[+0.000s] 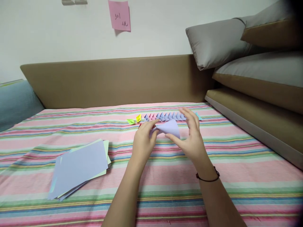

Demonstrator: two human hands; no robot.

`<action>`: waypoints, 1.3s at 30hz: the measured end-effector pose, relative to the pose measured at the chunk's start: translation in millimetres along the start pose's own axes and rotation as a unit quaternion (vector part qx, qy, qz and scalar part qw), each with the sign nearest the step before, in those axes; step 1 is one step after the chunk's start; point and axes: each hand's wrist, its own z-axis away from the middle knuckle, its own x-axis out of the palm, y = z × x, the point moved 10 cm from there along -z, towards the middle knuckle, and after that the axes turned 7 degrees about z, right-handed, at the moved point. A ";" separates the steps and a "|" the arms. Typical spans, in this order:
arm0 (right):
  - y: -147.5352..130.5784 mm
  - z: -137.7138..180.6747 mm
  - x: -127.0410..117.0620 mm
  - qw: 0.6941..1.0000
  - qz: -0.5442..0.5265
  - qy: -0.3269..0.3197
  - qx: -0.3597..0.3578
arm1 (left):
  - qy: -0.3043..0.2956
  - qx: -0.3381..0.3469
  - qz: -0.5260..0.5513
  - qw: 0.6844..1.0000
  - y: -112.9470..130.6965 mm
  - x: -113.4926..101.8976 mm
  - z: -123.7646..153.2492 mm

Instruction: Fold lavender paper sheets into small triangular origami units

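Observation:
A lilac sheet of paper point(169, 127), curved and narrowing toward its left end, is held up above the striped cloth. My left hand point(145, 135) pinches its narrow left part between thumb and fingers. On the other side my right hand point(193, 138) is spread, its fingers raised and apart from the sheet; the thumb tip lies at the paper's lower edge, and I cannot tell if it presses on it. Behind the hands runs a row of small folded paper pieces point(167, 117), lilac and pink, with a yellow folded piece point(138, 118) and a green folded piece point(130, 121) at its left.
A loose stack of lilac and pale green paper sheets point(81, 164) lies to the left on the striped cloth point(170, 201). Grey and brown cushions point(260, 75) are piled at the right. A brown backrest point(118, 83) stands behind, below a pink note point(119, 15) on the wall.

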 end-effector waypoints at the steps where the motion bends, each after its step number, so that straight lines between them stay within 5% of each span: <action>1: -10.1 -0.4 2.0 0.998 0.039 -0.020 -0.041 | 0.013 0.013 -0.015 1.000 3.4 -2.8 0.7; 4: -25.2 0.9 6.7 0.991 0.085 -0.046 -0.093 | 0.042 0.051 -0.029 0.997 14.2 -7.6 3.2; 12: -23.8 1.8 5.0 0.988 0.115 -0.043 -0.089 | 0.041 0.126 -0.023 0.991 30.6 -11.8 4.2; 23: -23.2 3.8 16.5 0.981 0.135 -0.104 -0.094 | -0.022 0.093 -0.072 0.993 31.7 -6.1 -0.5; 39: -23.1 1.7 8.3 0.990 0.098 -0.070 -0.074 | -0.062 0.086 -0.078 0.991 30.9 -2.7 -0.5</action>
